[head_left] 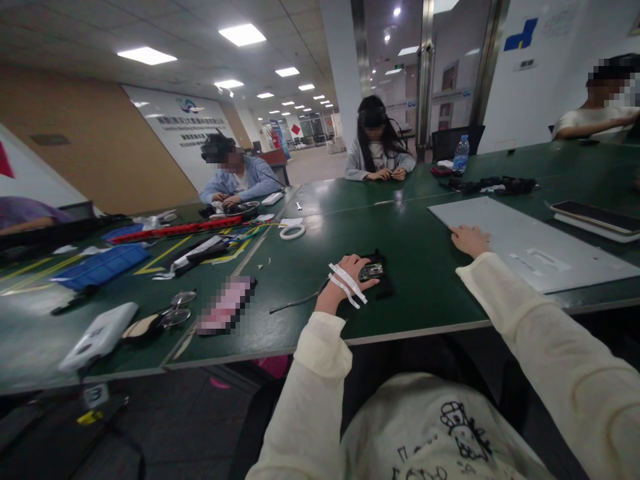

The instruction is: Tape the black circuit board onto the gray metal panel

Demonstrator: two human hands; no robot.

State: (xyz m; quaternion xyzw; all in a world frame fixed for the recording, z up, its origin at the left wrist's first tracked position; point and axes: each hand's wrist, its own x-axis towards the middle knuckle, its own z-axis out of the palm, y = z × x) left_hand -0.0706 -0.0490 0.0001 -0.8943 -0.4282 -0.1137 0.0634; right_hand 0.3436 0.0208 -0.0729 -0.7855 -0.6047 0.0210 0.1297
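My left hand point(349, 275), with white strips of tape across its back, rests on a black device with an exposed circuit board point(373, 269). Its thumb and fingers lie along the device's near-left side, and a thin dark cable point(295, 305) trails away to the left. Farther right, my right hand point(471, 240) lies on the left edge of a large flat grey panel point(543, 237), its fingers spread and nothing visibly gripped.
A pink phone-like object point(227, 305), glasses point(181, 308) and a white case point(99, 337) lie to my left. Beyond are a blue tray point(103, 263), a tape roll point(292, 231) and a water bottle point(461, 155). Several people sit around the green table point(420, 220).
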